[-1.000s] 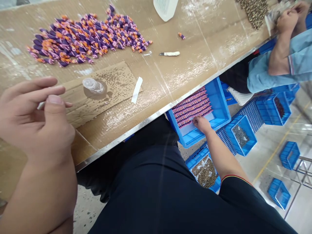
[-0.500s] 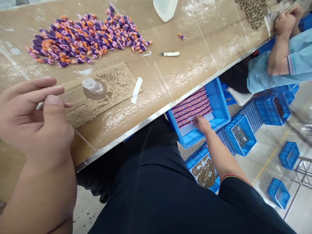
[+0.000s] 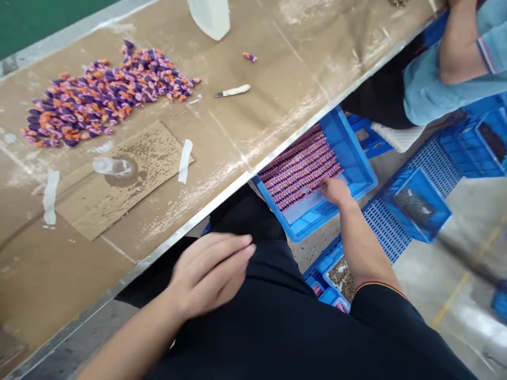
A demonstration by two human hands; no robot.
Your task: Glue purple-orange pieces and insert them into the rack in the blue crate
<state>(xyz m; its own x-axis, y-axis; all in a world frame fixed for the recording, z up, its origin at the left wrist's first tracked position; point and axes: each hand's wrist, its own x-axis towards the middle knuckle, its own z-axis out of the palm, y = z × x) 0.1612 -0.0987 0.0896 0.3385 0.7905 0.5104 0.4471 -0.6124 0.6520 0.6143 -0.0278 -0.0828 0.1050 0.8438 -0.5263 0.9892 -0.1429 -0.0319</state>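
Note:
My left hand (image 3: 216,272) is in the air in front of my dark clothing, fingers stretched out and side by side, with nothing visible in it; its thumb is hidden. My right hand (image 3: 336,191) reaches into a blue plastic bin (image 3: 356,153) below the table edge. Its fingertips are pinched at the right end of the nearest row of pink, purple and orange twisted cords (image 3: 303,166). Several such rows lie side by side in the bin. On the table is a heap of small purple, orange and pink cord pieces (image 3: 106,97).
A wet cardboard sheet (image 3: 158,148) carries a small clear plastic cup (image 3: 114,167). Nearby lie a small knife (image 3: 233,91), one loose piece (image 3: 250,57) and a white container (image 3: 212,16). A co-worker's arm (image 3: 461,47) is at right. More blue bins (image 3: 420,203) stand on the floor.
My left hand has moved from above the table down and right to in front of my body. My right hand stays at the bin's cord rows. The view has shifted.

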